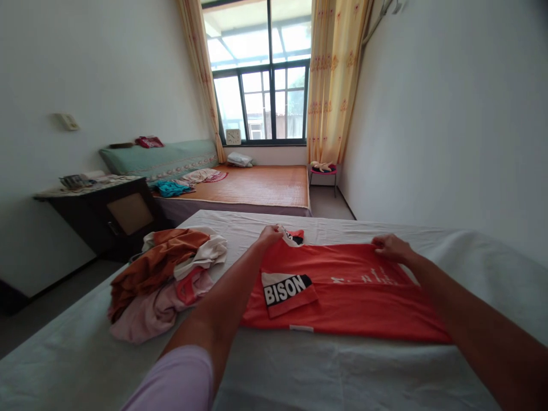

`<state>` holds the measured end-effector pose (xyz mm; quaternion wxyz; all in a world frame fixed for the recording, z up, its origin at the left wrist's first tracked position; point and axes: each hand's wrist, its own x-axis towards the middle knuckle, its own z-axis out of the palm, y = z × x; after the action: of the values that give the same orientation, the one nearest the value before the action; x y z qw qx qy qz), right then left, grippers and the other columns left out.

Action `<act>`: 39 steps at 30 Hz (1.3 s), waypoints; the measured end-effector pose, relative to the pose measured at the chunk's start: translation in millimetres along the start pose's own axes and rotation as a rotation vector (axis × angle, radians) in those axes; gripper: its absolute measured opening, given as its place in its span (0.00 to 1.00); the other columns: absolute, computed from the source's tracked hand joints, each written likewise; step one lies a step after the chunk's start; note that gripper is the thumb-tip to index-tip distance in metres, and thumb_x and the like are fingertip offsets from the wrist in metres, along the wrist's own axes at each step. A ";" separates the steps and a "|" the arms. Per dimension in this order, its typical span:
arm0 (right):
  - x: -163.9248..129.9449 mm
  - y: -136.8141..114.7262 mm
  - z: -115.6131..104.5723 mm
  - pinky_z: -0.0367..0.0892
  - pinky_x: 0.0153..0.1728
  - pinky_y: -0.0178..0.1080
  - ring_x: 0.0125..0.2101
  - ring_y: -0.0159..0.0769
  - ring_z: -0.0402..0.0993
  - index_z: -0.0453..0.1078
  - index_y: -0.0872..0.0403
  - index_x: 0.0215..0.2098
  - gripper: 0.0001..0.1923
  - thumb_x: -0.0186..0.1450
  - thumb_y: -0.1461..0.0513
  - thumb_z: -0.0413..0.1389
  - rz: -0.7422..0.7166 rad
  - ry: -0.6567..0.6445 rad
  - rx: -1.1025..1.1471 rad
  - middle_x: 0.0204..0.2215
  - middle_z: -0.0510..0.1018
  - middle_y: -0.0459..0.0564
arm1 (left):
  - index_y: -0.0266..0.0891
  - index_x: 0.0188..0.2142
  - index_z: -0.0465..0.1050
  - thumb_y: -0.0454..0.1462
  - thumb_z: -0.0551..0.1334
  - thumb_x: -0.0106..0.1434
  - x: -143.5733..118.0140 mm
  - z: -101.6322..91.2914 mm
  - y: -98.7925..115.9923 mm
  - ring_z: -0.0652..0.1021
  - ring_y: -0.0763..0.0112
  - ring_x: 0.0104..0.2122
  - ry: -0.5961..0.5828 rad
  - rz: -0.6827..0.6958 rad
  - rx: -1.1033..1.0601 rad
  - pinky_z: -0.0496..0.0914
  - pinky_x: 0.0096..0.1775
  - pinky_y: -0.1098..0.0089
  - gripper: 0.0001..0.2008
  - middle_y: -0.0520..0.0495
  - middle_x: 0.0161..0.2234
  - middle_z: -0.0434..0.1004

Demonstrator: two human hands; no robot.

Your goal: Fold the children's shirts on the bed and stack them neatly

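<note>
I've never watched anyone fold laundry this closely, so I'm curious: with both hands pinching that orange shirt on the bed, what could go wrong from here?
1. The left hand and right hand grip only the far edge of the orange shirt, so the near part may wrinkle or drag if pulled.
2. The pile of clothes lies close beside the left arm; a sweep could knock it askew.

matt orange cloth shirt (342, 291), woven mat (261, 185)
</note>
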<state>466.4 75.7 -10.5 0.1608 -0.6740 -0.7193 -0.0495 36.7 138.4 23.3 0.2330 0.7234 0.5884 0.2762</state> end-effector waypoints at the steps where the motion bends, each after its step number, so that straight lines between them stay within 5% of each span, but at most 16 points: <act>1: -5.3 -0.6 -6.0 0.61 0.31 0.36 0.34 0.38 0.73 0.74 0.49 0.33 0.10 0.54 0.59 0.54 0.004 -0.007 0.011 0.33 0.79 0.47 | 0.34 0.30 0.72 0.34 0.57 0.55 -4.8 -5.6 5.1 0.70 0.74 0.23 0.012 0.041 -0.029 0.62 0.26 0.76 0.07 0.53 0.20 0.68; 7: -70.8 2.2 -38.1 0.60 0.34 0.36 0.35 0.38 0.71 0.69 0.51 0.30 0.05 0.57 0.60 0.52 -0.107 0.158 -0.022 0.31 0.76 0.48 | 0.35 0.32 0.74 0.34 0.57 0.55 -83.2 -38.9 19.9 0.71 0.73 0.31 -0.078 0.444 -0.139 0.65 0.35 0.75 0.08 0.53 0.28 0.72; 10: -108.7 0.2 -41.7 0.60 0.37 0.37 0.39 0.39 0.70 0.68 0.51 0.30 0.07 0.56 0.65 0.49 -0.188 0.086 -0.081 0.34 0.76 0.48 | 0.36 0.32 0.75 0.30 0.58 0.53 -134.9 -39.5 13.1 0.73 0.71 0.34 -0.268 0.618 -0.027 0.66 0.38 0.74 0.08 0.50 0.32 0.75; 15: -136.5 -11.4 -45.1 0.60 0.37 0.39 0.42 0.40 0.68 0.70 0.51 0.33 0.13 0.58 0.68 0.45 -0.023 -0.051 -0.125 0.39 0.75 0.51 | 0.41 0.38 0.78 0.30 0.60 0.54 -182.5 -31.5 3.4 0.73 0.65 0.44 -0.409 0.720 0.172 0.64 0.49 0.68 0.13 0.47 0.41 0.76; 18: -135.2 -24.1 -56.6 0.61 0.40 0.45 0.43 0.43 0.67 0.72 0.50 0.32 0.15 0.62 0.67 0.44 0.071 -0.155 -0.178 0.39 0.76 0.53 | 0.46 0.48 0.74 0.37 0.63 0.55 -190.2 -30.1 2.1 0.72 0.62 0.46 -0.353 0.668 0.202 0.64 0.49 0.65 0.19 0.46 0.44 0.75; 21: -131.4 -55.5 -68.5 0.59 0.46 0.55 0.48 0.49 0.65 0.74 0.49 0.37 0.16 0.63 0.66 0.45 0.112 -0.204 -0.195 0.45 0.76 0.55 | 0.50 0.48 0.75 0.40 0.63 0.58 -193.8 -28.2 0.3 0.72 0.63 0.46 -0.328 0.678 0.194 0.63 0.51 0.63 0.17 0.47 0.44 0.75; 25: -132.9 -136.3 -70.8 0.55 0.56 0.49 0.60 0.44 0.55 0.57 0.49 0.62 0.34 0.57 0.66 0.53 -0.297 -0.208 0.125 0.61 0.61 0.52 | 0.47 0.46 0.76 0.38 0.56 0.64 -196.3 -25.9 -3.3 0.73 0.64 0.47 -0.294 0.703 0.095 0.63 0.52 0.62 0.14 0.45 0.45 0.76; 29: -145.8 -219.7 -55.1 0.52 0.59 0.46 0.62 0.45 0.51 0.46 0.48 0.67 0.50 0.51 0.57 0.63 -0.555 -0.299 0.382 0.64 0.56 0.51 | 0.46 0.51 0.73 0.35 0.54 0.64 -196.6 -28.1 -3.7 0.73 0.65 0.49 -0.244 0.654 0.035 0.62 0.53 0.61 0.17 0.47 0.48 0.77; 33: -160.6 -259.1 -35.8 0.46 0.60 0.52 0.61 0.47 0.53 0.57 0.49 0.62 0.36 0.57 0.61 0.60 -0.541 -0.132 0.269 0.60 0.63 0.53 | 0.44 0.49 0.74 0.35 0.53 0.64 -197.6 -33.6 -3.7 0.74 0.66 0.49 -0.249 0.628 0.025 0.62 0.54 0.62 0.17 0.48 0.47 0.77; 39: -169.1 -265.0 -29.8 0.56 0.54 0.50 0.51 0.45 0.65 0.71 0.49 0.49 0.16 0.63 0.62 0.52 -0.543 -0.075 0.341 0.50 0.74 0.53 | 0.44 0.47 0.75 0.36 0.61 0.58 -195.7 -45.5 -17.5 0.73 0.64 0.48 -0.320 0.667 0.090 0.62 0.53 0.65 0.16 0.47 0.46 0.78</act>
<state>216.9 -117.0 5.8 0.2258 -0.4221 -0.8762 0.0555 -37.0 -49.4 20.8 0.1874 0.9188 0.2880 0.1943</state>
